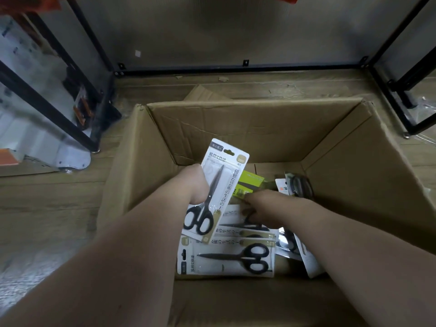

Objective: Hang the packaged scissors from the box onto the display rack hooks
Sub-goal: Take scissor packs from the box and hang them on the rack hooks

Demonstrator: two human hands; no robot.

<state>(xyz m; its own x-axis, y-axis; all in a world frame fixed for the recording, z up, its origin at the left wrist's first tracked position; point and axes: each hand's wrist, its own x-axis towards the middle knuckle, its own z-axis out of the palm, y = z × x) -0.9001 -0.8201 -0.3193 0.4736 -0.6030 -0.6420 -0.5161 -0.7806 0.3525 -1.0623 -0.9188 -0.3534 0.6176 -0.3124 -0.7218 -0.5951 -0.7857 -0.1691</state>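
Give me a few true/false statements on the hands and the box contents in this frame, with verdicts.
1. The left hand grips a scissors pack raised above the pile. True.
2. The right hand is outside the cardboard box. False: it reaches inside, down among the packs.
3. The gripped scissors have black handles. True.
4. The box holds nothing else. False: more packs lie on its bottom, among them a flat-lying pack and a green pack.
5. The gripped pack hangs on a rack hook. False: it is in the hand, over the box.
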